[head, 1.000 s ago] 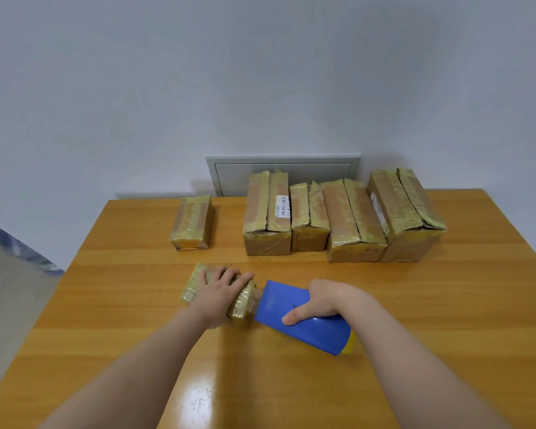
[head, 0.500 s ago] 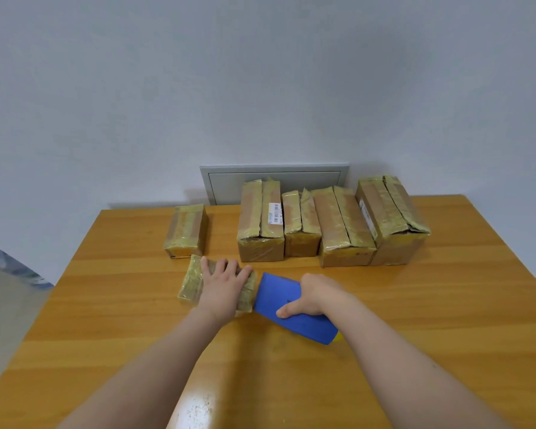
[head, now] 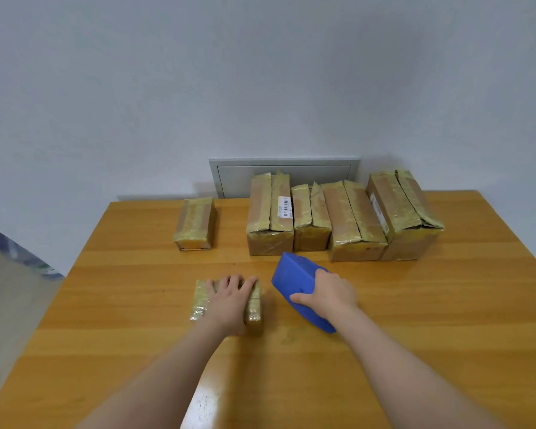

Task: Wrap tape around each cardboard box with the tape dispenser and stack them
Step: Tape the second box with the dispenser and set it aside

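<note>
Our left hand (head: 229,300) lies flat on the small box (head: 200,300), fingers spread toward 12 o'clock, in the middle of the table (head: 446,305). Our right hand (head: 328,294) curls round the blue tape dispenser (head: 294,275), just beside the box at 3 o'clock but apart from it. The box's long axis runs 9 to 3.

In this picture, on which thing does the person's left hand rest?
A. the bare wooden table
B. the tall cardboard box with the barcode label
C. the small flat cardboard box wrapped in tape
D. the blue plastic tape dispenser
C: the left hand lies flat on the small flat tape-wrapped cardboard box, while the right hand grips the blue plastic tape dispenser.
</note>
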